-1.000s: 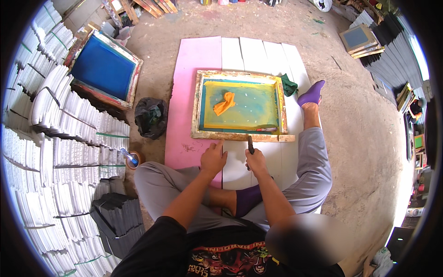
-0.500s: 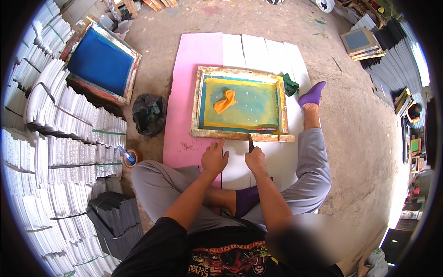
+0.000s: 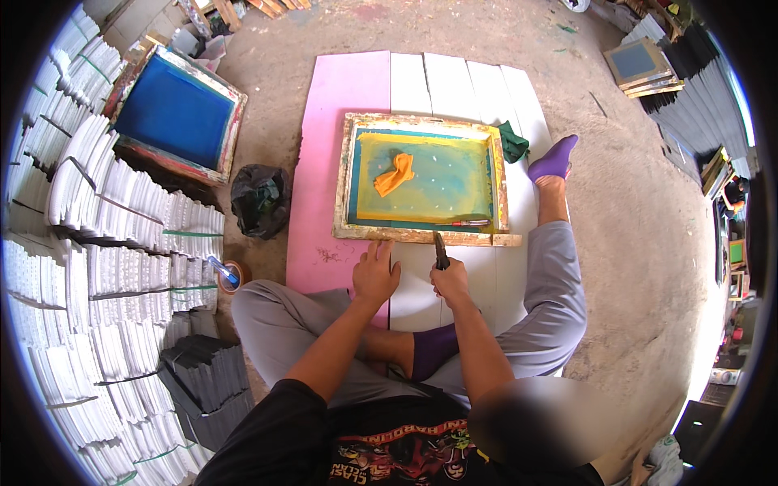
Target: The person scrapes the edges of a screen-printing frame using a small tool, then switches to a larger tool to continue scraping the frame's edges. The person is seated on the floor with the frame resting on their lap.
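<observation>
A wooden screen-printing frame (image 3: 340,178) with yellow and blue-green mesh lies flat before me. My left hand (image 3: 376,273) is open, its fingers stretched toward the frame's near rail; the fingertips are at or just short of the wood. In my right hand (image 3: 450,279) is a dark tool that looks like pliers (image 3: 440,249), black-handled, its narrow head pointing at the near rail. Whether the head touches the wood I cannot tell. On the mesh rest a crumpled orange cloth (image 3: 394,176) and a slim red-and-clear tool (image 3: 470,223) near the lower right corner.
Pink and white boards (image 3: 312,202) lie under the frame, with small dark scraps (image 3: 328,255) on the pink. A green cloth (image 3: 512,143) sits at the frame's right. Left are a black bag (image 3: 260,202), a blue screen (image 3: 174,113), a round tub (image 3: 231,277) and stacked white sheets (image 3: 121,267).
The tool's head has drawn slightly back from the near rail, and its black handle shows more. My left hand has barely moved. The view has shifted a little.
</observation>
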A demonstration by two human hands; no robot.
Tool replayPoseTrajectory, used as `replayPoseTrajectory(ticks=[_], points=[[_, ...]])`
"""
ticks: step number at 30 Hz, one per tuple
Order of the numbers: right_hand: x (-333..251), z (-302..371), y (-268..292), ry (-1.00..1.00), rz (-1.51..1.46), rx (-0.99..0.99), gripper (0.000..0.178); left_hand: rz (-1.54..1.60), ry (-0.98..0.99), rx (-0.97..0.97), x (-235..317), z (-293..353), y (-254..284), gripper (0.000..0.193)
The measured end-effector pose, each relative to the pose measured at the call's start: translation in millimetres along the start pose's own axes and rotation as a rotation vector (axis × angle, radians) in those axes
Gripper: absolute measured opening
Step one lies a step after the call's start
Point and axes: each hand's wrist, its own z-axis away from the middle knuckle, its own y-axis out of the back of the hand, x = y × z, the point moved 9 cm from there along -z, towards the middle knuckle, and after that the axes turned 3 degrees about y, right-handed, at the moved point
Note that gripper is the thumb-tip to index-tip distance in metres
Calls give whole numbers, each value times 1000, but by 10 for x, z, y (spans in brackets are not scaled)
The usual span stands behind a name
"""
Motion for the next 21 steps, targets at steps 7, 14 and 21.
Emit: replayPoseTrajectory(ticks=[7,14,21], points=[[-72,228,-332,-16,-316,-294,13,172,-56,121,-115,-19,13,40],[-264,579,-1027,-14,-192,-566,17,421,152,11,-475,-51,134,22],[-387,706,-1432,-66,-187,-678,29,312,435,114,-1057,33,348,19]])
